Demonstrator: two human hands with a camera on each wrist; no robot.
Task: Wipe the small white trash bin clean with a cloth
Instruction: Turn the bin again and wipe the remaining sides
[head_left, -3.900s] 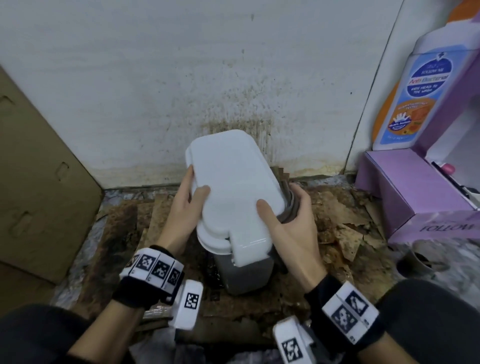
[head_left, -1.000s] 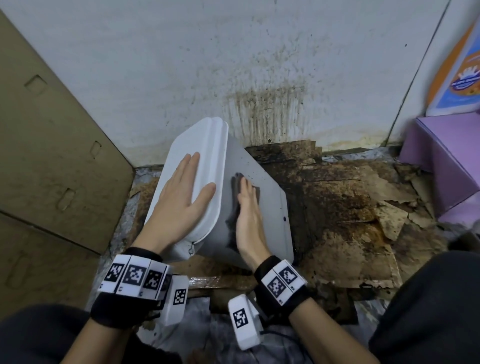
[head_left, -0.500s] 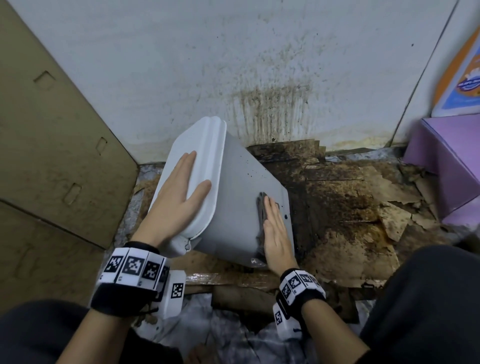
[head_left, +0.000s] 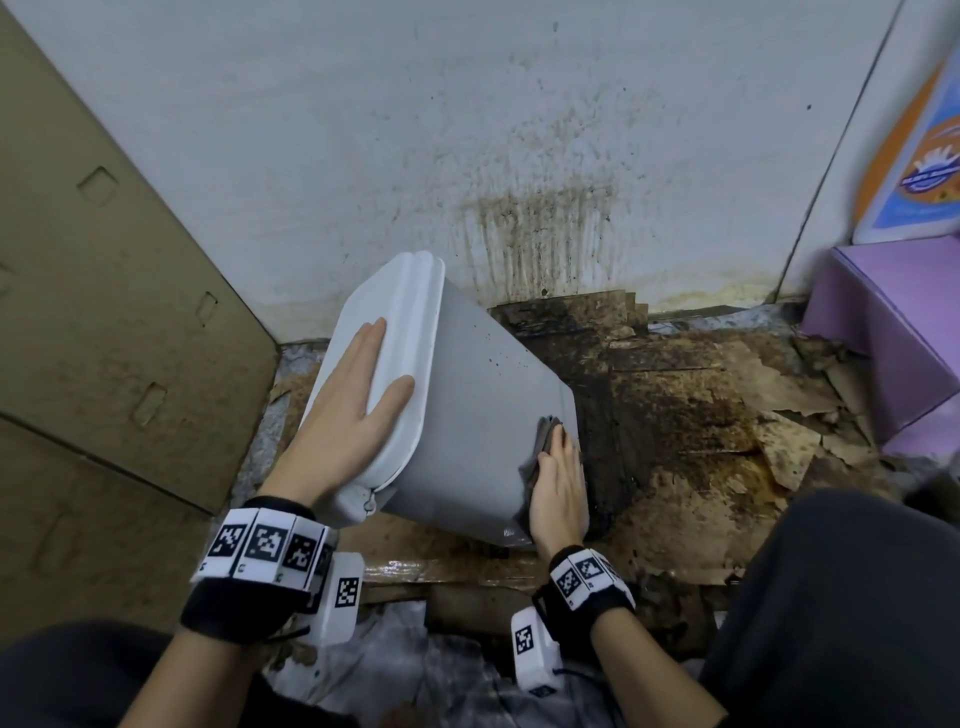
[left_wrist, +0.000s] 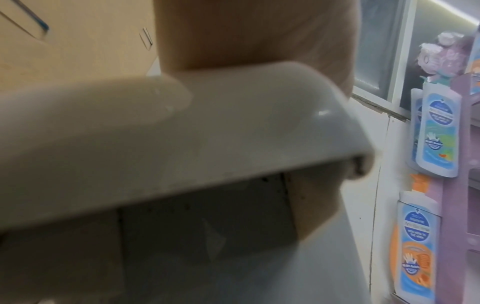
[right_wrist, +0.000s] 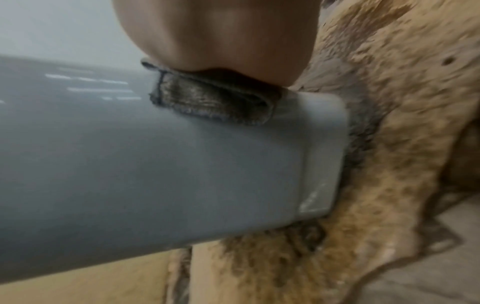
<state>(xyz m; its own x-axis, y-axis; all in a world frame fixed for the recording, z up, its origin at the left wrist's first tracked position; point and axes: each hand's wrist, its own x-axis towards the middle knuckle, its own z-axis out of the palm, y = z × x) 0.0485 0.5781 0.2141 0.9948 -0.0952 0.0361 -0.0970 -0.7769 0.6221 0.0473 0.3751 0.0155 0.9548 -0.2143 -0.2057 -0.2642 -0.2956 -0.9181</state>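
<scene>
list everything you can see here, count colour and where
trash bin: one, white lid and grey body, tilted on the floor by the wall
cloth: one, dark grey, pressed on the bin's side near its base
cardboard: brown sheets, standing at left
torn cardboard: brown, stained, on the floor
display box: one, purple, at right
wall: white, stained
left hand: flat on the lid
right hand: flat on the cloth

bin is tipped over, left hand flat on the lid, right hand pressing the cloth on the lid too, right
Not quite. The right hand presses the cloth on the grey side of the bin near its base, not the lid, as the head view shows. The left hand does lie flat on the lid.
</scene>
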